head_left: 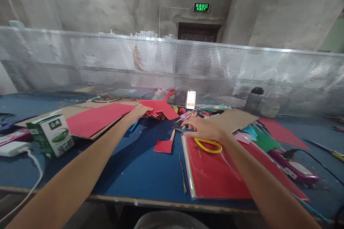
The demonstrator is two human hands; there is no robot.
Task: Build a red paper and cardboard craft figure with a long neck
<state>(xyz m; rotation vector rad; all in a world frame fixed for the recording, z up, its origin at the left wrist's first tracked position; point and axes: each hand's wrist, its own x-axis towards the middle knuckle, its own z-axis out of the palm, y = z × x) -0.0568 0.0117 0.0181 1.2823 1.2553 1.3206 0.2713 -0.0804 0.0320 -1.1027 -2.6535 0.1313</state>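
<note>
My left hand [141,110] is closed on a red paper cutout [158,107], gripping its left part. A curved strip sticks up from the cutout, and its lower edge is jagged. Over the corner of a plastic-wrapped pack of red paper [217,179] hangs my right hand [200,127]. Its thumb and fingers are curved and apart, beside a dark, thin tool [180,128] that is too blurred to name. A yellow loop [208,146] lies on the pack below the wrist. A small red paper piece [163,146] rests on the blue table between my hands.
Red sheet [99,118] and cardboard lie left, behind a green-white carton [53,136]. Several pens and scraps are heaped at the back middle. A brown cardboard piece [232,120], a purple power strip [294,168] and a utility knife [322,148] are right. A twig [182,173] lies in front.
</note>
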